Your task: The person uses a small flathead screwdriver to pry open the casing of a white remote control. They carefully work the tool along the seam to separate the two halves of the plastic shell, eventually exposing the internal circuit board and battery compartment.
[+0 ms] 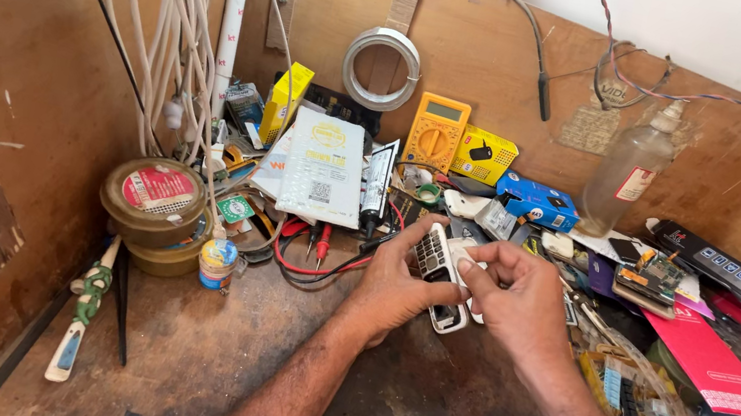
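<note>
A small white keypad phone (436,272) is held over the middle of a worn wooden workbench (193,349). My left hand (399,279) grips it from the left, thumb along its keypad edge. My right hand (522,296) closes on its right side, fingertips pinching at the phone's casing near the top. The phone's lower end pokes out below both hands.
Cluttered bench: yellow multimeter (436,131) against the back wall, clear bottle (627,174), blue box (539,202), white packet (323,169), red and black probe leads (311,258), stacked round tins (156,201) at left, a screwdriver (83,315), circuit boards and red packets (713,365) at right. Cables hang at upper left.
</note>
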